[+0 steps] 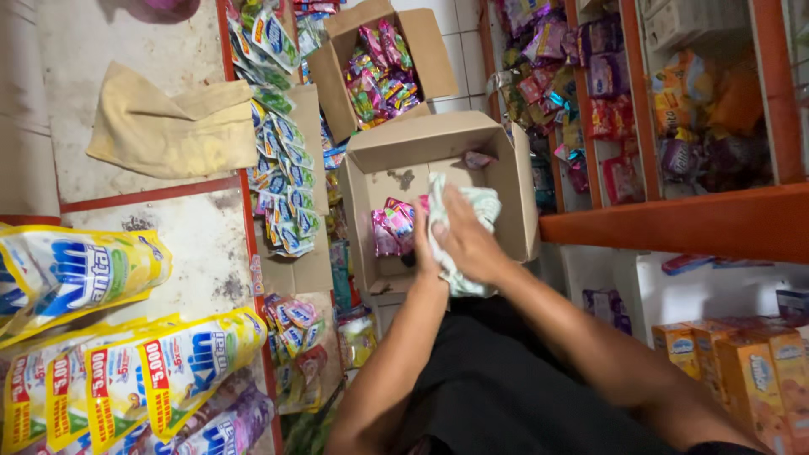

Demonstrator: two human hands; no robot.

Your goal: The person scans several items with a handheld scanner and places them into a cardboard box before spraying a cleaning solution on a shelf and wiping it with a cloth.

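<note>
Both of my hands meet over an open cardboard box. My right hand lies on top of a pale green and white cloth and grips it. Pressed against the same cloth from the left is my left hand, its fingers largely hidden behind the cloth and the other hand. Several pink sachets lie in the box just left of the cloth. Most of the box's bottom is bare.
A second open box full of pink and green sachets stands beyond the first. An orange shelf frame with snack packets is on the right, orange cartons below it. Yellow pouches, blue-green sachet strips and a beige cloth are on the left.
</note>
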